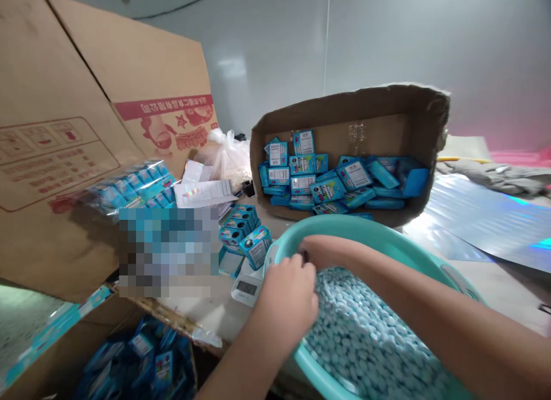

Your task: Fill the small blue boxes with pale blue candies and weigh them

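A turquoise plastic tub (370, 225) holds a heap of pale blue, pebble-like candies (365, 325). Over its left rim my left hand (293, 285) is closed, its fingers curled around something hidden. My right hand (316, 251) meets it from inside the tub, bent at the wrist, its fingertips hidden behind my left hand. A small dark spot shows between the two hands, too little to name. Just left of the tub sits a white digital scale (246, 289), its display unreadable. Behind the scale, a small blue printed box (257, 246) stands beside several similar boxes (236, 225).
A cardboard carton (404, 124) lying open behind the tub holds several blue boxes. More fill a carton at lower left (142, 354). Wrapped box packs (138, 185) stand by a tall carton (163, 73). Shiny film sheets (495, 216) lie at right. One patch is pixelated.
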A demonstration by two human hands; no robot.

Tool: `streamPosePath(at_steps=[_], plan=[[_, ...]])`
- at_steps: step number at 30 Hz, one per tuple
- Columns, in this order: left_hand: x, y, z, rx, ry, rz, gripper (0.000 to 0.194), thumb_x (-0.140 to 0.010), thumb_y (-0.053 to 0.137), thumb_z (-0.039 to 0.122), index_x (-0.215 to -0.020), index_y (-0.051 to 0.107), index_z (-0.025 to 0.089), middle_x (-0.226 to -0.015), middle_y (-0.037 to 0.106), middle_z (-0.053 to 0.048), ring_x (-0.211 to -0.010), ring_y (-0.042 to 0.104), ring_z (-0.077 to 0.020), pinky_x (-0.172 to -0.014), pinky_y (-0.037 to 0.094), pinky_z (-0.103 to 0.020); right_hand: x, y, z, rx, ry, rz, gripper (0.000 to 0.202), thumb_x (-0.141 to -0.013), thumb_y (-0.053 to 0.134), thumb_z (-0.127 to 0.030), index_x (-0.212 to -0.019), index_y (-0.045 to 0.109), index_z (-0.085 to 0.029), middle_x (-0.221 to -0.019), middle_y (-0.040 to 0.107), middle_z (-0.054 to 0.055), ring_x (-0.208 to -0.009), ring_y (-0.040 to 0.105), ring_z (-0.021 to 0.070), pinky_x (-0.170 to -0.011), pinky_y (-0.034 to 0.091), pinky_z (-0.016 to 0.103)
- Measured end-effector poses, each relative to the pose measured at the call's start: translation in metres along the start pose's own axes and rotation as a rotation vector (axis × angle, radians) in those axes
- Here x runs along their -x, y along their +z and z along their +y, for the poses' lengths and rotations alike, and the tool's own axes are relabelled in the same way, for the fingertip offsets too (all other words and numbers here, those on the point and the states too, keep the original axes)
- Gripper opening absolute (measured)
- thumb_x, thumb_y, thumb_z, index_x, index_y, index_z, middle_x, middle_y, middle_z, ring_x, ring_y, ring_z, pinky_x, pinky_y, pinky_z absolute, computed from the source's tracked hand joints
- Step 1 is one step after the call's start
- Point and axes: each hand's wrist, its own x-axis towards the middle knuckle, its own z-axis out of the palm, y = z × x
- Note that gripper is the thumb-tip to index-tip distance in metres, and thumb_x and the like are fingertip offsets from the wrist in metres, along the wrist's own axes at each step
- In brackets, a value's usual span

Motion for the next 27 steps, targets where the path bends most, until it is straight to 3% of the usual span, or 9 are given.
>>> streamPosePath(at_steps=[2, 4, 7, 11, 13, 16, 21, 27], plan=[[-0.006, 0.006, -0.011, -0.091, -0.034, -0.048, 0.019, -0.087, 0.058, 0.021, -0.096, 0.073, 0.011, -0.101, 0.069, -0.018, -0.101, 0.065, -0.0342, -0.089, 0.051, -0.047, -0.003, -0.011, 0.005, 0.047, -0.006, -0.116, 0.025, -0.097, 0.064, -0.039, -0.095, 0.067, -0.014, -0.085, 0.067, 0.000, -0.069, 0.063, 0.0131, -0.063, 0.056, 0.028], [-0.010, 0.014, -0.013, -0.096, 0.003, -0.063, 0.019, -0.085, 0.057, 0.017, -0.089, 0.075, 0.011, -0.097, 0.070, -0.018, -0.098, 0.066, -0.0340, -0.088, 0.051, -0.046, -0.006, -0.026, 0.010, 0.090, -0.007, -0.109, 0.025, -0.095, 0.065, -0.037, -0.085, 0.067, -0.014, -0.076, 0.065, -0.002, -0.067, 0.062, 0.0135, -0.064, 0.053, 0.028], [-0.013, 0.022, -0.012, -0.079, 0.017, -0.085, 0.025, -0.086, 0.052, 0.012, -0.090, 0.076, 0.015, -0.096, 0.073, -0.015, -0.093, 0.069, -0.0291, -0.083, 0.053, -0.039, -0.011, -0.047, 0.016, 0.137, 0.013, 0.068, 0.024, -0.095, 0.061, -0.032, -0.079, 0.068, -0.016, -0.073, 0.066, 0.000, -0.070, 0.061, 0.0153, -0.066, 0.045, 0.027], [-0.013, 0.026, -0.012, -0.039, 0.029, -0.093, 0.025, -0.087, 0.052, 0.015, -0.091, 0.077, 0.019, -0.094, 0.074, -0.012, -0.092, 0.070, -0.0278, -0.081, 0.053, -0.037, -0.014, -0.064, 0.024, 0.170, 0.060, 0.301, 0.027, -0.099, 0.047, -0.032, -0.095, 0.069, -0.017, -0.100, 0.071, 0.006, -0.092, 0.062, 0.0191, -0.076, 0.040, 0.026], [-0.012, 0.026, -0.013, -0.022, 0.039, -0.071, 0.026, -0.087, 0.051, 0.016, -0.093, 0.076, 0.017, -0.097, 0.073, -0.014, -0.095, 0.069, -0.0294, -0.083, 0.053, -0.039, -0.013, -0.064, 0.028, 0.182, 0.087, 0.333, 0.029, -0.100, 0.046, -0.033, -0.096, 0.070, -0.017, -0.104, 0.071, 0.008, -0.094, 0.062, 0.0199, -0.076, 0.040, 0.026], [-0.010, 0.026, -0.014, 0.020, 0.078, -0.060, 0.024, -0.088, 0.052, 0.021, -0.094, 0.075, 0.018, -0.099, 0.072, -0.013, -0.096, 0.068, -0.0296, -0.084, 0.052, -0.040, -0.012, -0.055, 0.033, 0.206, 0.145, 0.294, 0.032, -0.099, 0.046, -0.034, -0.090, 0.072, -0.017, -0.094, 0.073, 0.009, -0.084, 0.064, 0.0214, -0.068, 0.038, 0.027], [-0.010, 0.022, -0.015, 0.114, 0.134, -0.096, 0.028, -0.081, 0.068, 0.040, -0.103, 0.077, 0.025, -0.099, 0.074, -0.006, -0.094, 0.068, -0.0281, -0.081, 0.052, -0.036, -0.015, -0.044, 0.035, 0.253, 0.220, 0.247, 0.040, -0.100, 0.039, -0.034, -0.088, 0.074, -0.017, -0.091, 0.075, 0.014, -0.083, 0.067, 0.0259, -0.065, 0.037, 0.030], [-0.013, 0.025, -0.017, 0.187, 0.099, -0.127, 0.021, -0.079, 0.072, 0.033, -0.096, 0.079, 0.023, -0.096, 0.074, -0.005, -0.088, 0.067, -0.0230, -0.077, 0.048, -0.031, -0.019, -0.052, 0.037, 0.249, 0.253, 0.190, 0.041, -0.101, 0.042, -0.043, -0.090, 0.074, -0.019, -0.093, 0.076, 0.011, -0.086, 0.068, 0.0237, -0.066, 0.040, 0.029]])
